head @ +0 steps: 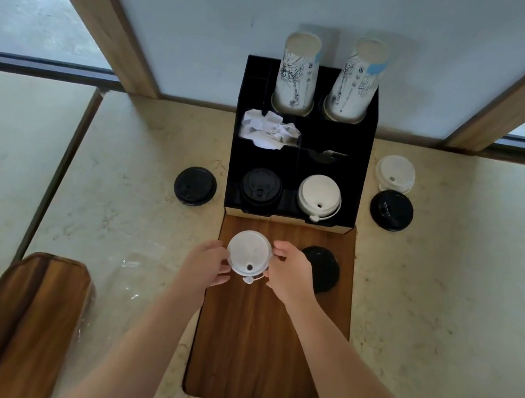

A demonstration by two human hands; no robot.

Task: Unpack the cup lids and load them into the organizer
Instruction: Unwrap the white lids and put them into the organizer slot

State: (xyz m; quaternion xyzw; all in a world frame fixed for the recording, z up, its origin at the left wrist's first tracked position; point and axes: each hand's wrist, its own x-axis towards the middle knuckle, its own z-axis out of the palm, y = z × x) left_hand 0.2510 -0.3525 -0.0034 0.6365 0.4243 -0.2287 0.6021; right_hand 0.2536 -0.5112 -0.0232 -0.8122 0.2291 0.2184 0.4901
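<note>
A small stack of white lids (249, 253) is held just above the wooden board (266, 355), in front of the black organizer (360, 166). The left hand (206, 264) and the right hand (287, 270) hold it between them, fingers curled round opposite edges, the sip hole turned toward the person. In the organizer's front row the left slot holds black lids (260, 187) and the right slot holds white lids (320, 196) — so this stack most likely belongs on the right. To do it well, the stack should be kept level and squared up so the lids stay nested, carried up over the front wall and lowered straight onto the white pile rather than dropped, with the fingers letting go only once it sits flat. A loose black lid (323, 271) lies on the board just beside the right hand and could be nudged if the wrist swings wide. More lids wait on the worktop (445, 299): a black one (194, 186) to the left of the organizer, a white one (395, 173) and another black one (391, 210) to its right.
</note>
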